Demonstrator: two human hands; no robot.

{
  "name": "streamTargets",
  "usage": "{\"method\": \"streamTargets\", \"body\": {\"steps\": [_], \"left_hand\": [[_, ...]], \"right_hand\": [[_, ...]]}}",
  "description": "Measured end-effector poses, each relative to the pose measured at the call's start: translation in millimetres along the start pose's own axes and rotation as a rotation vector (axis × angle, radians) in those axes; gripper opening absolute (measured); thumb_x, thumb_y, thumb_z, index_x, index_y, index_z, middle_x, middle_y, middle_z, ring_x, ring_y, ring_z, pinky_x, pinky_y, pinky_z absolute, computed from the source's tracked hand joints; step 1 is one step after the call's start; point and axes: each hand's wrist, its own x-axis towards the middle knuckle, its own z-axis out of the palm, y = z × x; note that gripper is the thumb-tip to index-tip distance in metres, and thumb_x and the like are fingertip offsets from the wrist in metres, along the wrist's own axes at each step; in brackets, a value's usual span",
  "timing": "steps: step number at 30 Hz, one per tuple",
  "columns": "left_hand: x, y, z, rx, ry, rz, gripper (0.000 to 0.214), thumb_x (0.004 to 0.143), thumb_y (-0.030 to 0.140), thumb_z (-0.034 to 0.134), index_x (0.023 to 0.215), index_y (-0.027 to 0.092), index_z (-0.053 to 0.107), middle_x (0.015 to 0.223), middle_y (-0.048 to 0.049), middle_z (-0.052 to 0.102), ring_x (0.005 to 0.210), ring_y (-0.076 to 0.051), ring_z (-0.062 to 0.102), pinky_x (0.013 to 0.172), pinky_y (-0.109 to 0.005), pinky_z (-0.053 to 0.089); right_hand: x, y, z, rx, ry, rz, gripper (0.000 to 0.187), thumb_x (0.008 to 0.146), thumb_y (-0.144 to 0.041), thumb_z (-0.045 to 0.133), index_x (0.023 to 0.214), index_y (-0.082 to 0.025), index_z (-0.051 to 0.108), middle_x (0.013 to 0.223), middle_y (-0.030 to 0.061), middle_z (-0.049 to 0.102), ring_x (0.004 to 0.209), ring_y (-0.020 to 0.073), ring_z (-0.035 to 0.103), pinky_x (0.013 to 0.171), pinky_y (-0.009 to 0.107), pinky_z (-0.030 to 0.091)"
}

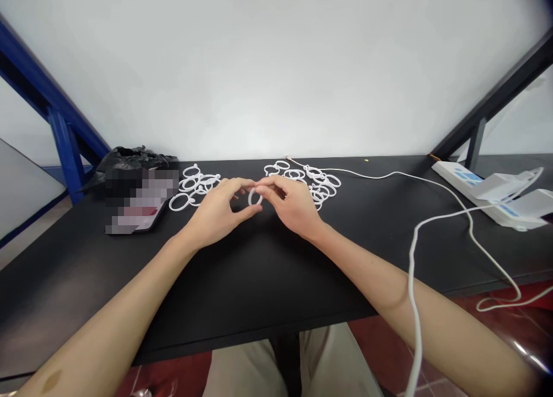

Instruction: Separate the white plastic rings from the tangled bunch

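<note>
Over the middle of the black table, a white curtain ring [254,198] stands on edge between my two hands. My left hand [222,210] curls around its left side, fingers at the top and thumb near the bottom. With thumb and fingertips together, my right hand [294,202] pinches the ring's upper right part. The fingertips of both hands meet at the top and hide part of it. Several more white rings with small eyelets lie in a loose pile [190,185] beyond my left hand. A second pile of such rings [324,184] lies behind and beside my right hand.
A phone-like flat object [138,207], partly pixelated, lies at the left before a black plastic bag [133,155]. A white cable [412,270] loops over the right side and crosses above my right forearm. White-and-blue devices [488,192] stand at the right. A pale wall [276,68] closes the back.
</note>
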Motion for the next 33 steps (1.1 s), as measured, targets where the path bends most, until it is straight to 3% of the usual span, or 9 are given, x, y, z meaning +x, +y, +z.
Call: {"method": "streamTargets", "body": {"steps": [3, 6, 8, 15, 19, 25, 29, 33], "left_hand": [[2.2, -7.5, -4.7, 0.209, 0.091, -0.044, 0.04, 0.087, 0.042, 0.06, 0.121, 0.021, 0.06, 0.115, -0.0079, 0.066, 0.109, -0.028, 0.057, 0.095, -0.043, 0.048], [2.2, -16.9, -10.7, 0.504, 0.131, -0.194, 0.043, 0.086, 0.035, 0.052, 0.123, 0.015, 0.06, 0.122, -0.0178, 0.062, 0.117, -0.039, 0.049, 0.097, -0.054, 0.044], [0.6, -21.9, -14.0, 0.622, 0.115, -0.277, 0.046, 0.087, 0.033, 0.049, 0.126, 0.012, 0.059, 0.125, -0.0229, 0.06, 0.117, -0.044, 0.047, 0.092, -0.058, 0.044], [-4.5, -29.6, -15.0, 0.662, 0.105, -0.274, 0.048, 0.087, 0.036, 0.046, 0.129, 0.017, 0.058, 0.122, -0.0227, 0.06, 0.115, -0.045, 0.047, 0.088, -0.06, 0.042], [-2.4, -25.8, -11.4, 0.595, 0.099, -0.239, 0.05, 0.089, 0.04, 0.047, 0.132, 0.016, 0.055, 0.128, -0.0217, 0.058, 0.12, -0.045, 0.043, 0.092, -0.059, 0.04], [-0.4, -11.3, -2.8, 0.378, 0.101, -0.051, 0.047, 0.091, 0.042, 0.053, 0.131, 0.018, 0.056, 0.123, -0.0127, 0.061, 0.118, -0.035, 0.046, 0.104, -0.052, 0.037], [-2.4, 0.5, 0.1, 0.225, 0.054, 0.035, 0.054, 0.091, 0.047, 0.056, 0.137, 0.019, 0.052, 0.126, -0.0094, 0.063, 0.116, -0.029, 0.05, 0.104, -0.045, 0.041], [-3.5, 6.4, -0.5, 0.15, 0.012, 0.004, 0.055, 0.091, 0.05, 0.055, 0.138, 0.021, 0.053, 0.12, -0.0082, 0.067, 0.108, -0.027, 0.056, 0.098, -0.043, 0.046]], "right_hand": [[4.4, 8.7, -6.8, -0.262, 0.04, 0.019, 0.034, 0.095, -0.042, 0.057, 0.119, -0.019, 0.064, 0.093, 0.0037, 0.071, 0.084, 0.0181, 0.062, 0.083, 0.033, 0.049], [8.1, 21.3, -14.8, -0.628, 0.055, 0.051, 0.035, 0.095, -0.04, 0.057, 0.118, -0.016, 0.066, 0.109, 0.012, 0.068, 0.109, 0.0291, 0.056, 0.097, 0.045, 0.044], [8.9, 28.9, -18.0, -0.787, 0.012, 0.098, 0.038, 0.092, -0.041, 0.06, 0.117, -0.014, 0.067, 0.116, 0.0165, 0.064, 0.115, 0.0345, 0.051, 0.1, 0.05, 0.042], [6.0, 32.9, -18.3, -0.87, -0.072, 0.121, 0.017, 0.092, -0.03, 0.062, 0.094, -0.017, 0.072, 0.11, 0.016, 0.061, 0.11, 0.0334, 0.051, 0.096, 0.05, 0.042], [5.6, 27.5, -16.2, -0.735, -0.017, 0.089, 0.016, 0.093, -0.029, 0.059, 0.091, -0.018, 0.071, 0.112, 0.0145, 0.059, 0.109, 0.031, 0.051, 0.098, 0.049, 0.042], [3.7, 14.2, -5.7, -0.297, 0.115, 0.05, 0.013, 0.091, -0.032, 0.062, 0.087, -0.021, 0.068, 0.103, 0.007, 0.061, 0.103, 0.0225, 0.057, 0.095, 0.04, 0.046], [0.9, -2.8, -1.9, 0.064, 0.005, 0.097, 0.017, 0.092, -0.035, 0.06, 0.087, -0.02, 0.066, 0.087, 0.0022, 0.068, 0.079, 0.015, 0.062, 0.078, 0.032, 0.051], [-2.4, -9.4, 1.0, 0.296, -0.137, 0.18, 0.018, 0.091, -0.036, 0.06, 0.086, -0.019, 0.062, 0.085, 0.0023, 0.07, 0.08, 0.0152, 0.069, 0.079, 0.032, 0.054]]}}
